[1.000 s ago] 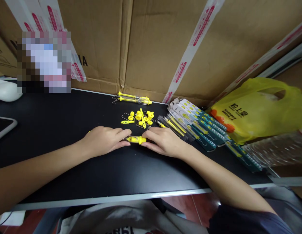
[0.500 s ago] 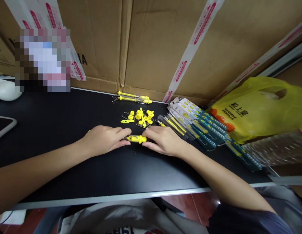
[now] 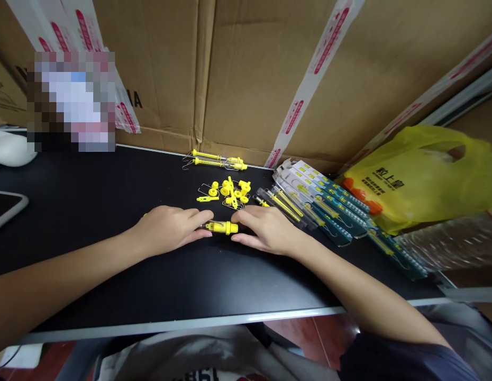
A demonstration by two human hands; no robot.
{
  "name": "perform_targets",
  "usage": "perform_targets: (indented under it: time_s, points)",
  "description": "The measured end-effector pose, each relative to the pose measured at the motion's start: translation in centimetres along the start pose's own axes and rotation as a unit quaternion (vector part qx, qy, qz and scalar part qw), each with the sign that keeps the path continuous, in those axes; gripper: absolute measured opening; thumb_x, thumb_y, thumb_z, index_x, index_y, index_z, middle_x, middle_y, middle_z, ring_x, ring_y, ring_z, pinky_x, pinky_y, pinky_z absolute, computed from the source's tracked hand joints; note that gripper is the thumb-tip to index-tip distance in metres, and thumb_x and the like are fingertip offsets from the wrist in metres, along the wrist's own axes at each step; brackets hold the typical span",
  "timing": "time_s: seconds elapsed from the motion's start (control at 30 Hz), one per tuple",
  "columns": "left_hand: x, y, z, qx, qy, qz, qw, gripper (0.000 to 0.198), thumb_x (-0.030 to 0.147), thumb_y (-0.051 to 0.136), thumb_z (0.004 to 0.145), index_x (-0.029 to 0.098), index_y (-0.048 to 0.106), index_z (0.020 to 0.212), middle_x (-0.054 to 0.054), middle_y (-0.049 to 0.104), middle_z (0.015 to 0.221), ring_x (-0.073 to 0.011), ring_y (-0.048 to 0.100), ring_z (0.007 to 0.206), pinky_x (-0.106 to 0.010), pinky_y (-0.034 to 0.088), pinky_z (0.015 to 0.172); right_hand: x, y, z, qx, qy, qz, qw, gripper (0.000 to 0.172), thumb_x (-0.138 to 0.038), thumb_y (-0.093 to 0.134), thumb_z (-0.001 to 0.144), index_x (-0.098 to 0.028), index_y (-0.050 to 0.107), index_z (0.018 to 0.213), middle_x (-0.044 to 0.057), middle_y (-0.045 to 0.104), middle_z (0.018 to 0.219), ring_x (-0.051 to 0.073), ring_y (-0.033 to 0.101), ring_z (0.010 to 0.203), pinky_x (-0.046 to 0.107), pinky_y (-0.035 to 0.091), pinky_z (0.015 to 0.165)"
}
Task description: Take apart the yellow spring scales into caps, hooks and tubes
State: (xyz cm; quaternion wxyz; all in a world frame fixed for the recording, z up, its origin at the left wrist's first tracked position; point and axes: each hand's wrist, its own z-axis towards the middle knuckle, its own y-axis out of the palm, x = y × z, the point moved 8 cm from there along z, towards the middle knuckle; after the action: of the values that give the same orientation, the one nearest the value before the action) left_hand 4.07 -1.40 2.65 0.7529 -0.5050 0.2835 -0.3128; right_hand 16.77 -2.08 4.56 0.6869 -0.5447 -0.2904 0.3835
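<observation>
Between my hands, low over the black table (image 3: 182, 288), is a spring scale (image 3: 220, 227) with a clear tube and a yellow end piece, lying roughly level. My left hand (image 3: 164, 228) is closed round its tube, hiding most of the length; a bit of yellow pokes out behind the knuckles. At the yellow end, my right hand (image 3: 267, 228) has thumb and forefinger curled about the cap. Just beyond lies a loose heap of yellow plastic parts (image 3: 232, 191) and wire hooks. Two assembled spring scales (image 3: 218, 160) rest farther back, side by side.
Clear tubes with yellow rods (image 3: 283, 203) lie right of the heap, beside printed boxes (image 3: 321, 196). A yellow plastic bag (image 3: 424, 180) stands at the right. A phone (image 3: 8, 209) lies at the left edge. Large cardboard boxes (image 3: 246, 69) line the back.
Both hands stay almost in place. The right fingertips look slightly looser about the yellow cap, and a little more of its end shows.
</observation>
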Motion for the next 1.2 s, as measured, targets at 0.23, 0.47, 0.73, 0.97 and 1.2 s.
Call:
perform_targets:
  time_s: [0.23, 0.47, 0.73, 0.97, 1.2]
  points:
    - [-0.14, 0.08, -0.06, 0.002, -0.001, -0.001, 1.000, 0.033, 0.047, 0.035, 0.095, 0.023, 0.054, 0.107, 0.001, 0.068, 0.081, -0.0130, 0.065, 0.067, -0.021, 0.036, 0.050, -0.09, 0.25, -0.03, -0.012, -0.001, -0.008, 1.000, 0.030, -0.040, 0.034, 0.097, -0.017, 0.053, 0.091, 0.005, 0.061, 0.078, 0.015, 0.054, 0.070, 0.025, 0.035, 0.062]
    - [-0.08, 0.11, -0.02, -0.004, 0.002, 0.008, 1.000, 0.034, 0.048, 0.035, 0.094, 0.023, 0.053, 0.106, 0.001, 0.068, 0.082, -0.0129, 0.065, 0.067, -0.022, 0.035, 0.049, 0.16, -0.22, -0.19, 0.017, -0.006, 0.000, 1.000, 0.037, -0.053, 0.042, 0.091, -0.017, 0.052, 0.097, 0.005, 0.061, 0.078, 0.016, 0.055, 0.069, 0.025, 0.036, 0.061]
    - [-0.06, 0.04, -0.05, 0.004, 0.006, 0.006, 1.000, 0.032, 0.046, 0.036, 0.094, 0.022, 0.054, 0.106, 0.001, 0.068, 0.080, -0.0135, 0.065, 0.066, -0.022, 0.035, 0.049, -0.05, 0.26, -0.05, -0.012, -0.005, -0.010, 1.000, 0.030, -0.040, 0.034, 0.097, -0.017, 0.053, 0.093, 0.005, 0.062, 0.080, 0.015, 0.056, 0.071, 0.025, 0.036, 0.063]
    - [-0.08, 0.17, -0.03, 0.000, 0.009, 0.018, 1.000, 0.035, 0.048, 0.032, 0.095, 0.022, 0.052, 0.107, 0.002, 0.068, 0.082, -0.0139, 0.065, 0.066, -0.023, 0.034, 0.048, -0.03, -0.42, -0.19, 0.031, -0.006, -0.001, 1.000, 0.033, -0.048, 0.044, 0.091, -0.017, 0.050, 0.098, 0.004, 0.061, 0.078, 0.015, 0.056, 0.067, 0.024, 0.038, 0.060]
    - [-0.07, 0.10, -0.03, 0.003, 0.009, 0.016, 1.000, 0.033, 0.047, 0.034, 0.095, 0.022, 0.053, 0.107, 0.003, 0.068, 0.079, -0.0137, 0.065, 0.065, -0.023, 0.033, 0.048, -0.12, 0.01, 0.06, -0.004, -0.009, -0.025, 1.000, 0.033, -0.042, 0.033, 0.097, -0.017, 0.053, 0.089, 0.005, 0.061, 0.076, 0.016, 0.056, 0.069, 0.025, 0.036, 0.061]
